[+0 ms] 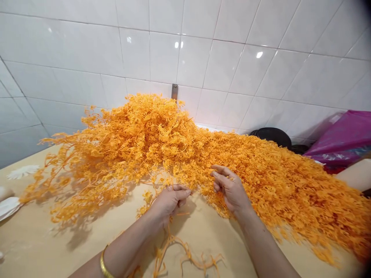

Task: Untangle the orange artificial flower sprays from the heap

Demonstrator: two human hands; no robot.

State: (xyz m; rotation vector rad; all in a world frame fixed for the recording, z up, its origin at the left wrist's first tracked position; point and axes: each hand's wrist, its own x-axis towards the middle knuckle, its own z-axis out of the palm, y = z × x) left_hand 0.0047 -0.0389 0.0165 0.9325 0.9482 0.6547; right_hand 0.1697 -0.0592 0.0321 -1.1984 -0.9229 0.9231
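My left hand (173, 199) is closed in a pinch on a thin orange plastic flower sprig (185, 249). Its bare, branching stem hangs below the hand toward the table's near edge, while small blossoms show left of the wrist. My right hand (230, 190) is a short way to the right, its fingers curled in front of a big orange heap of artificial flower sprays (162, 131). A tiny orange bit shows by its knuckles; what its fingertips hold, if anything, I cannot make out.
The tan tabletop (98, 247) meets a white tiled wall (191, 61). Black round things (272, 137) and a purple bag (344, 133) are at the back right. White petal-like pieces (22, 172) lie at the left edge. A metal strip (174, 92) stands against the wall.
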